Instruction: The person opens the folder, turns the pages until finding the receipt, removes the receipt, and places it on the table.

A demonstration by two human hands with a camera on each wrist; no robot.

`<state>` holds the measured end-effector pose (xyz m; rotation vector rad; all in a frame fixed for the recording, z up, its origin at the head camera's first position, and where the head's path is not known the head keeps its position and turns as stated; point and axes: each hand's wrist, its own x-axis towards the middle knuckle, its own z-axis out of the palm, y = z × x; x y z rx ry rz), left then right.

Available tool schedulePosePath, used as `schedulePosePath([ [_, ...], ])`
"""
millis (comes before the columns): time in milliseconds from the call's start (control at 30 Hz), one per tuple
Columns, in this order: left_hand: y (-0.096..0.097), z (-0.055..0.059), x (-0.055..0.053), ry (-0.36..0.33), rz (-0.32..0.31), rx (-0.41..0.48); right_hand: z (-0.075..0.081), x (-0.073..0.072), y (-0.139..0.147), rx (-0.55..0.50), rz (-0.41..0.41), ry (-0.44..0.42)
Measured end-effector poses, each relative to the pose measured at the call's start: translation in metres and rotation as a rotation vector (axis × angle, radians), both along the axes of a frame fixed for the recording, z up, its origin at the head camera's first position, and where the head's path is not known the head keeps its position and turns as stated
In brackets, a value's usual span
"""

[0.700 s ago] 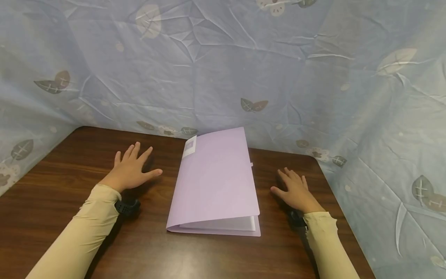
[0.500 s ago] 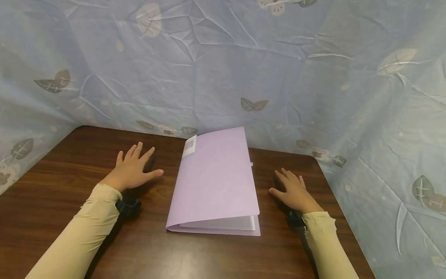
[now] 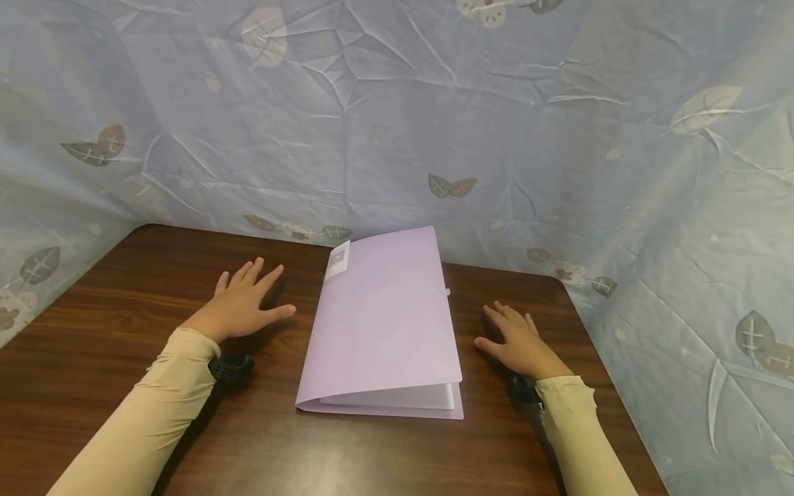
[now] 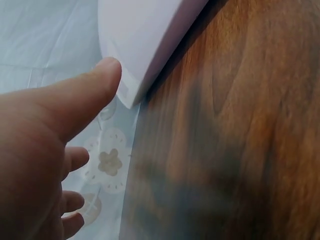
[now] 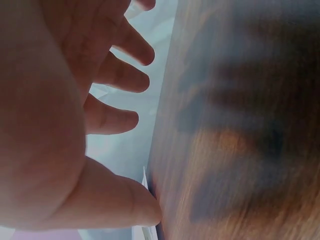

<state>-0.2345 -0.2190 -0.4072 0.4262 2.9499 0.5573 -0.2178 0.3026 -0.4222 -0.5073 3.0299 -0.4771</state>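
A light purple folder (image 3: 384, 317) lies on the dark wooden table, its spine to the left and its front cover slightly raised at the near edge. White sheets (image 3: 397, 397) show inside, and a white label (image 3: 337, 261) marks the upper left corner. My left hand (image 3: 238, 303) hovers to the left of the folder, fingers spread, holding nothing. Over the table on the right side is my right hand (image 3: 520, 341), fingers apart, also holding nothing and not touching the folder. The left wrist view shows the folder's spine (image 4: 165, 50) beyond the thumb.
The brown wooden table (image 3: 347, 455) reaches back to a pale blue curtain (image 3: 397, 124) with leaf and flower prints, which also hangs along both sides. A small tab (image 3: 448, 292) sticks out from the folder's right edge. Each wrist wears a black band (image 3: 231, 368).
Both hands have moved slightly inward toward the folder, the left one to the right and the right one to the left. The folder has stayed where it was.
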Motion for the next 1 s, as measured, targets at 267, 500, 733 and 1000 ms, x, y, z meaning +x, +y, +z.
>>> schedulePosePath([
  [267,0.004,0.0,0.002,0.005,-0.045,0.025,-0.003,-0.001,0.0,-0.006,0.024,0.0],
  [500,0.008,-0.003,0.0,-0.003,-0.102,0.051,-0.003,-0.003,-0.001,-0.066,0.057,-0.026],
  [733,0.021,-0.002,-0.001,0.014,-0.163,0.089,-0.004,-0.001,-0.011,-0.137,0.145,-0.087],
  [1000,0.046,0.006,0.007,0.093,-0.242,0.105,-0.006,0.003,-0.018,-0.133,0.186,-0.228],
])
